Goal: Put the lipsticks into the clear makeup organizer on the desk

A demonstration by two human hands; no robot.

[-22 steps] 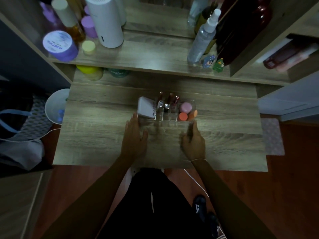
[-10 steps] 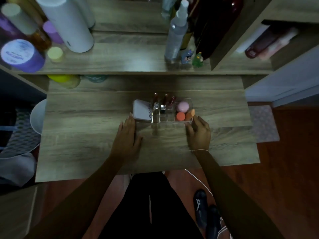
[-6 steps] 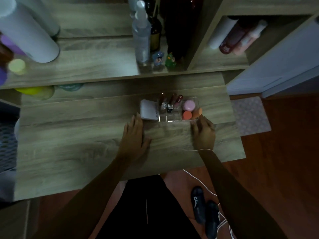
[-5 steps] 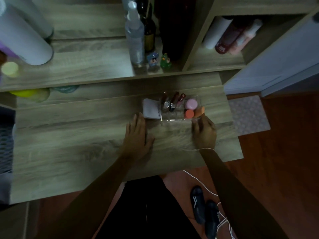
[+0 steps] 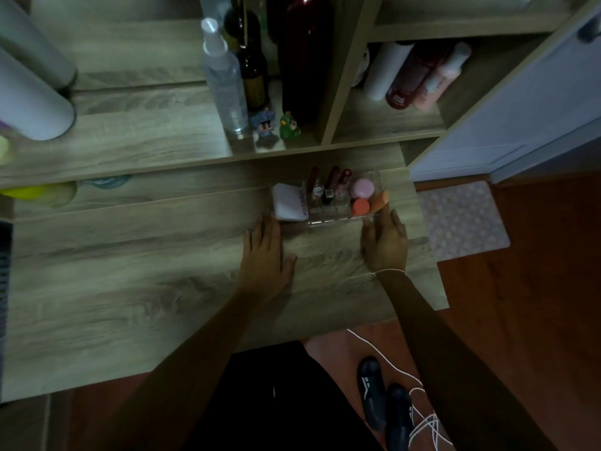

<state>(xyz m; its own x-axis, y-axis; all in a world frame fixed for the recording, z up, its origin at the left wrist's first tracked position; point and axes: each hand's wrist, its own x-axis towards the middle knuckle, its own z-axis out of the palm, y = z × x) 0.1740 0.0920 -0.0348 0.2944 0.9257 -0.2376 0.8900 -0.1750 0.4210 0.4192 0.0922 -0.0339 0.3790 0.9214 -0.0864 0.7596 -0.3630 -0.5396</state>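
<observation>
Resting on the grey wood-grain desk, far right part: one clear acrylic makeup organizer, long axis running left to right across the person's view.

Contents: three dark red lipsticks, upright in the narrow middle slots, tips leaning away from the person; round pink puff and orange sponges in the right compartment; flat white compact at the left end (inside the box or only against it, cannot tell).

Hands: left hand flat on the desk, fingers spread, holding nothing, fingertips just short of the compact's near edge. Right hand open, holding nothing, fingertips touching the organizer's near right corner.

Key relation: the organizer lies straight ahead of both hands, right hand nearer. No loose lipstick shows on the desk; task judged essentially complete, only squaring the box remaining.
</observation>
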